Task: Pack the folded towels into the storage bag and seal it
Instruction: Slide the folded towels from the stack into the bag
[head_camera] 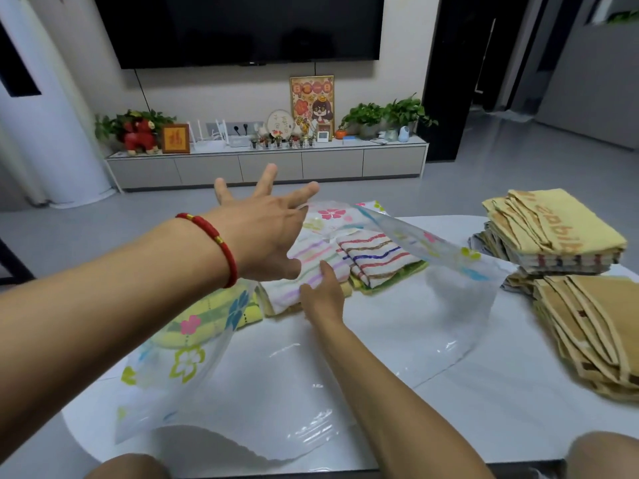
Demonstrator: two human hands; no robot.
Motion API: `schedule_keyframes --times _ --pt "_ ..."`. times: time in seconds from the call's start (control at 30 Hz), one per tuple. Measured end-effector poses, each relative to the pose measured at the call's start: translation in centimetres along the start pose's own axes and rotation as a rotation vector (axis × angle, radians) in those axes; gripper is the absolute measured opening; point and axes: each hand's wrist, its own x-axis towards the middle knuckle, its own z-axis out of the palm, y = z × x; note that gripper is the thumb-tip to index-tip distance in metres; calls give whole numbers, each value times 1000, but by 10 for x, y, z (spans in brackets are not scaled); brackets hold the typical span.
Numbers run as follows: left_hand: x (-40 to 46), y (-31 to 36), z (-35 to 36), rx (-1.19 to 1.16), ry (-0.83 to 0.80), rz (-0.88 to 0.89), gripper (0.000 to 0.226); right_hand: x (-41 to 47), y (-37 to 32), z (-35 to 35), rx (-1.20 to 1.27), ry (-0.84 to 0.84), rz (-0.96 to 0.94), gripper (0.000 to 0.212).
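Orange woven lettering runs along the top towel of the yellow towel stack (553,226) at the table's far right edge, but it lies turned and folded, so it cannot be read with certainty. The small framed picture (176,138) on the TV cabinet bears one orange character, too blurred to read.

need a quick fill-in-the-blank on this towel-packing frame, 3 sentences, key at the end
1. The left hand lifts the upper layer of the clear storage bag, which is printed with ____.
2. Reaching inside the bag, the right hand presses flat on a white towel with pastel ____.
3. The left wrist wears a ____ bracelet.

Missing words: flowers; stripes; red
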Motion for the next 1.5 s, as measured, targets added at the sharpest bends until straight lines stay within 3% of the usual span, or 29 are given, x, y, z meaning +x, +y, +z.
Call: schedule_keyframes --times 0.13,0.3,0.4,0.47,0.5,0.57,0.67,0.8,0.97,1.03,1.13,1.2,1.23,1.33,1.5 --pt "-2 -2 2 -41 25 22 80 -9 4 0 87 55 209 67" --pt "-4 -1 7 -69 62 38 75 8 -8 -15 102 -35 98 68" --pt "-3 0 10 -95 102 41 78 15 0 -40 133 275 116 49" --pt "2 5 13 -93 134 42 80 21 6 -57 217 447 154 55" --pt "5 7 14 -88 153 45 80 27 8 -65 242 447 156 64" --pt "10 14 17 -64 196 59 75 40 11 -81 254 347 93 69" --pt "18 23 22 -8 259 103 64 56 17 -109 172 118 19 57" --pt "31 34 26 13 294 124 69 54 31 -151 70 -54 115 31" --pt "40 53 27 23 311 137 74 -5 36 -230 -268 -217 24 36" --pt "42 58 29 31 323 140 73 -23 29 -275 -464 -91 -87 29" --pt "41 62 33 36 329 134 73 -35 21 -349 -771 322 -174 27" --pt "39 64 37 41 333 116 73 -32 25 -396 -954 587 -47 35" --pt "38 64 39 37 342 111 72 -30 28 -415 -1017 646 114 41" --pt "31 62 48 8 366 142 73 -26 36 -449 -946 552 510 50" --pt "17 58 68 27 360 135 82 -18 38 -456 -963 609 428 40"
